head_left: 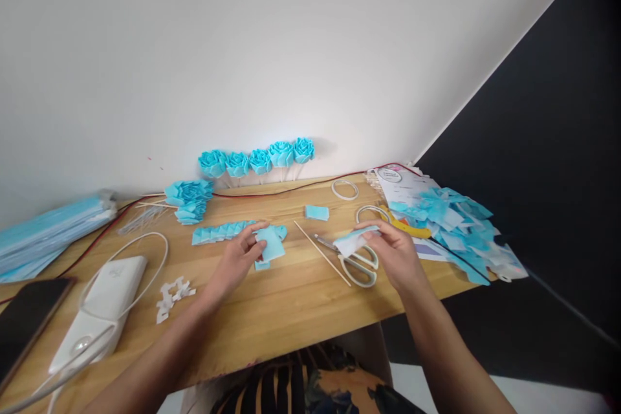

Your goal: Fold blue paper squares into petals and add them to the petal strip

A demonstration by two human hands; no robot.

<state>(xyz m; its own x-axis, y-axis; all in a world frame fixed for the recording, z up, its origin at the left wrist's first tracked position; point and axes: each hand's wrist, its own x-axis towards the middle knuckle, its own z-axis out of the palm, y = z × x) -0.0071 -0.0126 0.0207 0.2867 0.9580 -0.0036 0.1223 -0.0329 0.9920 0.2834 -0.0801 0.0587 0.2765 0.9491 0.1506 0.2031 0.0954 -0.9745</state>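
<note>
Between the thumb and fingers of my left hand (242, 252) is a small blue fabric square (270, 243). My right hand (395, 252) pinches a second fabric piece, white with a blue edge (354, 242), above a pair of scissors (359, 268). Behind my left hand lies a row of folded blue petals (220, 232), partly hidden by the fingers. A thin wooden stick (323, 253) rests on the table between my hands. Farther back is a small stack of blue pieces (317, 212).
Several blue fabric roses (261, 160) lean against the wall; more roses (189, 197) lie at left. A white power bank (104, 307), cable, dark phone (29, 323) and white scraps (173, 297) are on the left. At right are a blue scrap pile (451, 223), yellow-handled tool (407, 226) and tape roll (345, 190).
</note>
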